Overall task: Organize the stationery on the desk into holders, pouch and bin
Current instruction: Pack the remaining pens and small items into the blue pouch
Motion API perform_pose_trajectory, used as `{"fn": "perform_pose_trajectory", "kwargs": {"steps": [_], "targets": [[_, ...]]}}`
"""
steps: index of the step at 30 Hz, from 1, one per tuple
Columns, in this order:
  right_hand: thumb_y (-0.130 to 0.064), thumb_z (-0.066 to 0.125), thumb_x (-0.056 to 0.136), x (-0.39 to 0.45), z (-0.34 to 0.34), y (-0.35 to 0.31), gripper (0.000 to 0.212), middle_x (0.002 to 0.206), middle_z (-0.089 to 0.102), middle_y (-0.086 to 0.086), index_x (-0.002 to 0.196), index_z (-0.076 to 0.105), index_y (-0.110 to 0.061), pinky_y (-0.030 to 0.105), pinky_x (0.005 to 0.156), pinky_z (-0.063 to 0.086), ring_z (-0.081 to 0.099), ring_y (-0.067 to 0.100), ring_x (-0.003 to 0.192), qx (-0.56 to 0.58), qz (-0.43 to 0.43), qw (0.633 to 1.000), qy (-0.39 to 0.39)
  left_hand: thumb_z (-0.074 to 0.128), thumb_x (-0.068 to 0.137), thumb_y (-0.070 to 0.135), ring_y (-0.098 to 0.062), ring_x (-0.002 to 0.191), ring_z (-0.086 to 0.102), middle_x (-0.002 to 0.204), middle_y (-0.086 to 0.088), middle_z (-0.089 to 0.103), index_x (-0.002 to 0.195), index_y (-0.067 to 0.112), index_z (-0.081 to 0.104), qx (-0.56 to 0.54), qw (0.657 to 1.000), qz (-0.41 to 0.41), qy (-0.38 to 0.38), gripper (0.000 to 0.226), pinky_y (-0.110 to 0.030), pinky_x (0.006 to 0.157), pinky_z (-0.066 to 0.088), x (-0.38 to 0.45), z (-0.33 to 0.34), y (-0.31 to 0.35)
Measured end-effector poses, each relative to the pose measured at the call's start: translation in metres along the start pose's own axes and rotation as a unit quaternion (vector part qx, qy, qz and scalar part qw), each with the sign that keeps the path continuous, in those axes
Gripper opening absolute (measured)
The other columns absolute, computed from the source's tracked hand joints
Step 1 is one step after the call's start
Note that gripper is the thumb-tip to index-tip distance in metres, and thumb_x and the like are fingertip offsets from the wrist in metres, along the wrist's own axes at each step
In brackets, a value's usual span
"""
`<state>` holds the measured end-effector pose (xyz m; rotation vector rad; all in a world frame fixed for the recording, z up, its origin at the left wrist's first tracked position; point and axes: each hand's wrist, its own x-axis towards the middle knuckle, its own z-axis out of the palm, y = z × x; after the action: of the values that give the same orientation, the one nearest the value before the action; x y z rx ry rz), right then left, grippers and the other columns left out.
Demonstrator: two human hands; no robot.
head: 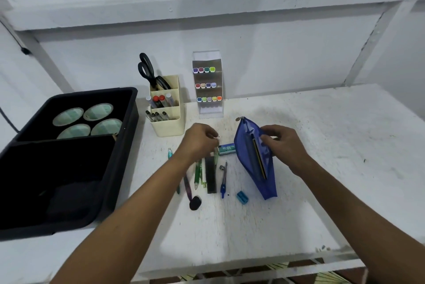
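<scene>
A blue zip pouch (264,182) lies open on the white desk (322,168), with a yellow-and-black pencil (259,161) inside. My right hand (282,143) grips the pouch's upper edge. My left hand (200,141) hovers with curled fingers over loose stationery, pinching something small; I cannot tell what it is. Below it lie green pens (197,174), a black ruler-like bar (210,177), a blue compass (223,180), a teal lead box (227,149), a blue sharpener (242,197) and a purple pen with a black cap (192,194).
A cream holder (170,122) with scissors (149,72) and markers stands at the back. Beside it is a clear rack of coloured markers (208,85). A black bin (64,164) with several round tape rolls sits at the left. The desk's front edge is near.
</scene>
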<state>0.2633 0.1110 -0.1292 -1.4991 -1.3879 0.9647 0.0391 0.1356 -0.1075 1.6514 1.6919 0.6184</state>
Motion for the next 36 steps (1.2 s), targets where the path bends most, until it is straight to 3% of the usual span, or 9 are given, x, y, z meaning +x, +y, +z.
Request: {"fn": "perform_pose_trajectory", "kwargs": {"steps": [5, 9, 14, 18, 21, 26, 31, 36], "targets": [[-0.012, 0.06, 0.089, 0.003, 0.004, 0.005, 0.02, 0.102, 0.068, 0.0, 0.107, 0.065, -0.018, 0.025, 0.056, 0.054, 0.067, 0.019, 0.082, 0.012, 0.015, 1.0, -0.005, 0.07, 0.084, 0.012, -0.022, 0.073, 0.068, 0.094, -0.008, 0.067, 0.1, 0.013, 0.067, 0.1, 0.992, -0.074, -0.012, 0.017, -0.034, 0.07, 0.061, 0.004, -0.024, -0.033], [-0.014, 0.06, 0.09, 0.004, 0.011, 0.007, 0.026, 0.107, 0.067, 0.004, 0.116, 0.064, -0.013, 0.028, 0.059, 0.053, 0.066, 0.024, 0.089, 0.002, 0.02, 1.0, -0.007, 0.072, 0.083, 0.018, -0.018, 0.069, 0.066, 0.087, -0.006, 0.069, 0.087, 0.014, 0.068, 0.134, 0.988, -0.067, -0.046, 0.007, -0.033, 0.07, 0.06, -0.007, -0.015, -0.042], [-0.014, 0.06, 0.09, 0.003, 0.011, 0.006, 0.026, 0.107, 0.067, 0.004, 0.115, 0.064, -0.013, 0.027, 0.059, 0.055, 0.065, 0.023, 0.089, -0.004, 0.019, 1.0, -0.007, 0.074, 0.078, 0.043, -0.008, 0.064, 0.058, 0.073, 0.004, 0.061, 0.082, 0.017, 0.063, 0.149, 0.985, -0.074, -0.049, 0.029, -0.022, 0.05, 0.044, -0.021, 0.005, -0.037], [-0.013, 0.06, 0.09, 0.002, 0.009, 0.005, 0.026, 0.106, 0.066, 0.004, 0.115, 0.063, -0.012, 0.028, 0.061, 0.055, 0.065, 0.023, 0.089, -0.004, 0.019, 1.0, -0.002, 0.074, 0.069, 0.061, -0.014, 0.074, 0.061, 0.082, 0.004, 0.062, 0.092, 0.021, 0.057, 0.223, 0.971, -0.073, -0.036, 0.049, -0.026, 0.06, 0.049, -0.026, 0.018, -0.035], [-0.013, 0.061, 0.089, 0.001, 0.007, 0.004, 0.023, 0.103, 0.067, 0.003, 0.112, 0.064, -0.013, 0.028, 0.06, 0.056, 0.066, 0.021, 0.086, 0.004, 0.018, 1.0, -0.003, 0.077, 0.069, 0.051, -0.015, 0.076, 0.061, 0.089, 0.002, 0.064, 0.1, 0.018, 0.06, 0.222, 0.971, -0.077, -0.034, 0.048, -0.027, 0.061, 0.051, -0.026, 0.017, -0.034], [-0.012, 0.061, 0.089, 0.0, 0.004, 0.004, 0.021, 0.099, 0.066, 0.0, 0.11, 0.065, -0.016, 0.028, 0.058, 0.057, 0.066, 0.015, 0.08, 0.012, 0.021, 1.0, -0.003, 0.074, 0.073, 0.043, -0.015, 0.067, 0.058, 0.073, 0.0, 0.057, 0.081, 0.014, 0.057, 0.227, 0.97, -0.086, -0.03, 0.035, -0.025, 0.052, 0.044, -0.027, 0.011, -0.031], [-0.013, 0.061, 0.089, -0.002, 0.004, 0.0, 0.016, 0.093, 0.066, -0.007, 0.101, 0.064, -0.023, 0.027, 0.058, 0.057, 0.065, 0.012, 0.079, 0.012, 0.011, 1.0, -0.007, 0.065, 0.081, 0.024, -0.017, 0.067, 0.058, 0.072, -0.002, 0.056, 0.082, 0.009, 0.058, 0.229, 0.969, -0.084, -0.02, 0.016, -0.024, 0.05, 0.041, -0.027, 0.007, -0.029], [-0.013, 0.061, 0.09, -0.002, 0.004, -0.001, 0.015, 0.092, 0.066, -0.007, 0.102, 0.064, -0.022, 0.024, 0.056, 0.055, 0.065, 0.011, 0.082, 0.012, 0.004, 1.0, -0.007, 0.065, 0.086, 0.03, -0.011, 0.055, 0.057, 0.067, -0.002, 0.063, 0.074, 0.011, 0.064, 0.132, 0.991, -0.035, 0.011, 0.022, -0.022, 0.049, 0.042, -0.02, 0.001, -0.015]]}}
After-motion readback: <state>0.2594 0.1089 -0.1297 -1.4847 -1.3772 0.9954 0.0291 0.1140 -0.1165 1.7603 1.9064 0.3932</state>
